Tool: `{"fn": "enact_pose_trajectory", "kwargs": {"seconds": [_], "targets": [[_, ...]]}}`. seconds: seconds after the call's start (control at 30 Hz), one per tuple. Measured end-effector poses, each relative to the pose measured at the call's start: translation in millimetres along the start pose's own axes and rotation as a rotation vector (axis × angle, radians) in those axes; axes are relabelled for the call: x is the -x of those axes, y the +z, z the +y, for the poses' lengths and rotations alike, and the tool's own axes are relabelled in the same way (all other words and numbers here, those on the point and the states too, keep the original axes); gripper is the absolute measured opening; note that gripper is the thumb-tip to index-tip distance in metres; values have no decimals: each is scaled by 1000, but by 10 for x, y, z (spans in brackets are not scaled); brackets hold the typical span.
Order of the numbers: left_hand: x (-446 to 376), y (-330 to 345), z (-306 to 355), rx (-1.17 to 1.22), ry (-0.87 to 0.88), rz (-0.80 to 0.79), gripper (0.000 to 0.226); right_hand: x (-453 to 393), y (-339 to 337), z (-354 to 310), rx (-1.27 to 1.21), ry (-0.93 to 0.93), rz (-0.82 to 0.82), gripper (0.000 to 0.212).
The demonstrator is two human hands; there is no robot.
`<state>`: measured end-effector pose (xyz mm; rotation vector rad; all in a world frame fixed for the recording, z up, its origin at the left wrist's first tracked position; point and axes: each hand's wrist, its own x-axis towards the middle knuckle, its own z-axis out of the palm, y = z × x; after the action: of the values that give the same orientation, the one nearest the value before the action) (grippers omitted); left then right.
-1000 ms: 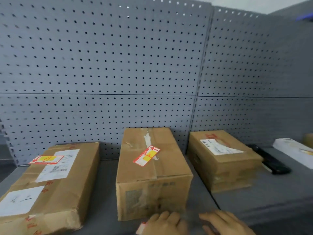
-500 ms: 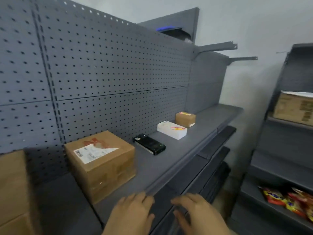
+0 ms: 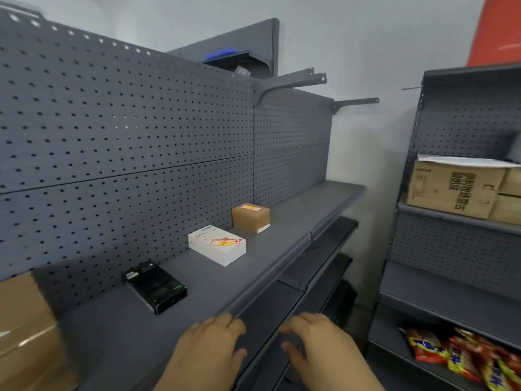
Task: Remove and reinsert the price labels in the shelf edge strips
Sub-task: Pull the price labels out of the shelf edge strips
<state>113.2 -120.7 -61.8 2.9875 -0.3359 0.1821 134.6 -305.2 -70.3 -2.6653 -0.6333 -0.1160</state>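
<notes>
A dark grey shelf [image 3: 253, 249] runs from the bottom left to the upper right, with its edge strip [image 3: 270, 280] along the front. No price label shows in the strip. My left hand [image 3: 210, 348] lies flat on the front edge of the shelf, fingers relaxed, holding nothing. Just right of it my right hand [image 3: 315, 342] hovers in front of the strip with loosely spread fingers and is also empty.
On the shelf sit a black box [image 3: 155, 286], a white box [image 3: 217, 244], a small brown box [image 3: 251, 217] and a large cardboard box [image 3: 25, 334] at the left. A second rack [image 3: 451, 221] at the right holds cartons [image 3: 451, 190] and snack packets [image 3: 456, 356].
The view has swung right along the shelf, away from the three big cardboard boxes. Both hands have travelled right along the shelf edge.
</notes>
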Motion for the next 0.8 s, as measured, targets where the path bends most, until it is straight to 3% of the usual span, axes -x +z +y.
{"fn": "enact_pose_trajectory", "kwargs": {"seconds": [0.47,0.8], "targets": [[-2343,202,-47,-31,-27,65,30,-1818,-222,1333,40,-23,61,25],[-3210,353,122,-13,-91,110,31,-2575,-423,2109,41,-116,25,25]]}}
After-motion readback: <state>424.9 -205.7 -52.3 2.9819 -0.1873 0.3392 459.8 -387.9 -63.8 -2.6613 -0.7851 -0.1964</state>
